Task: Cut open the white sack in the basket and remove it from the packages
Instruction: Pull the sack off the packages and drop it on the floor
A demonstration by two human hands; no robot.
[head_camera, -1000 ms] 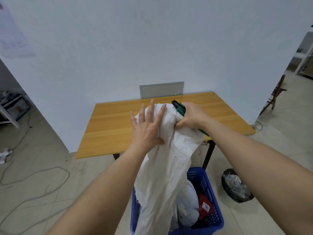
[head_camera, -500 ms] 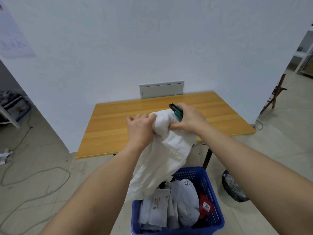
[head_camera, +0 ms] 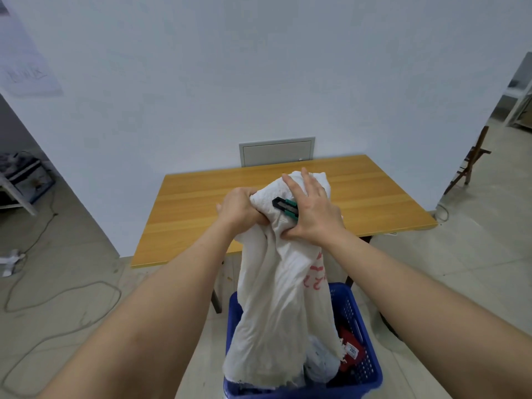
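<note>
Sack (head_camera: pixel 276 298), white and woven, hangs from both of your hands above the blue basket (head_camera: pixel 365 367), with its frayed lower edge trailing inside the basket rim. Your left hand (head_camera: pixel 240 210) is closed in a full fist on a bunched fold at the top of the sack. Your right hand (head_camera: pixel 312 210) lies over the upper sack with fingers spread; its grip is partly open, the thumb pinching fabric below while the palm traps a green and black cutter (head_camera: pixel 285 207) against the cloth. Red print shows on the sack's right side. Packages (head_camera: pixel 349 351) remain in the basket. The wooden surface (head_camera: pixel 201 203) stands behind your hands.
</note>
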